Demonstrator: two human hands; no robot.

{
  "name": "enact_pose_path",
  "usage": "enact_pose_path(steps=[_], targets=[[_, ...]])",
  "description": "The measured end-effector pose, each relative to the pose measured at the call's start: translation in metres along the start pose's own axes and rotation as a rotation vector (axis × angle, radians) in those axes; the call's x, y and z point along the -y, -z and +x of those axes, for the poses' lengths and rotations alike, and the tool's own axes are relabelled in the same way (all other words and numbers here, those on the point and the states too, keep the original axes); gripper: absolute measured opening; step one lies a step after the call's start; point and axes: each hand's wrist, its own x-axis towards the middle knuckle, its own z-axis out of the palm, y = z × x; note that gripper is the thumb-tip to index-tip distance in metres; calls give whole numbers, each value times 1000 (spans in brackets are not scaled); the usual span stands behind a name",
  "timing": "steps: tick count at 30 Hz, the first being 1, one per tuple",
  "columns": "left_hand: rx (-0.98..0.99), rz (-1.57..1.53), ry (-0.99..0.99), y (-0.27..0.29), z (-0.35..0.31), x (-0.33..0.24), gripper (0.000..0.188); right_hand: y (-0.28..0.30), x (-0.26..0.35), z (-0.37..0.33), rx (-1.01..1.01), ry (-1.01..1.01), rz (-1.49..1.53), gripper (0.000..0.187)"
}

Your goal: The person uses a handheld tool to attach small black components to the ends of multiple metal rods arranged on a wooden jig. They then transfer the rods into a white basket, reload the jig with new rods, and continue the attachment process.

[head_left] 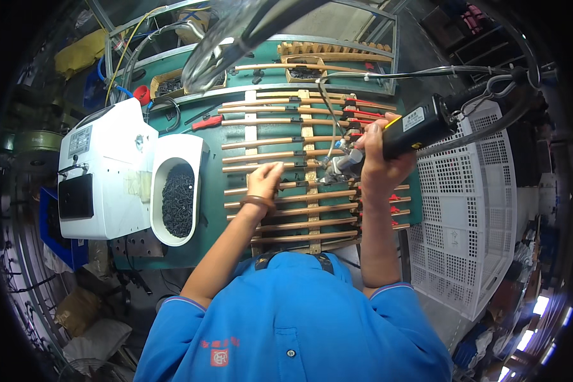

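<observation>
My right hand [383, 156] is wrapped round a black power screwdriver [417, 128]. Its metal nose [342, 167] points down and left, over the middle of a row of wooden rods [248, 159]. Small black fittings [297, 153] sit along these rods, and red and black pieces [361, 114] are at their right ends. Left of the nose, my left hand [265, 180] lies over the rods with its fingers closed. What is in those fingers, if anything, cannot be made out. A brown bangle is on that wrist.
Wooden support strips [307, 130] cross under the rods on a green worktable [213, 200]. At left stand a white machine [105, 172] and its trough of dark screws [178, 200]. A red-handled screwdriver [207, 122] lies nearby. A white plastic crate [461, 210] stands right. Hoses hang overhead.
</observation>
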Motion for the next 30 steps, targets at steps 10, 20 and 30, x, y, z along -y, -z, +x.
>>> enact_pose_path(steps=[10,20,30], targets=[[594,-861,303,14,-44,46,37,14,-3,-14,20,-105,160,23],[439,-781,457,13,-47,64,23,17,-5,-23,18,-123,98,30],[367,-769,465,12,-62,56,32,16,-1,-12,-4,-126,77,28]])
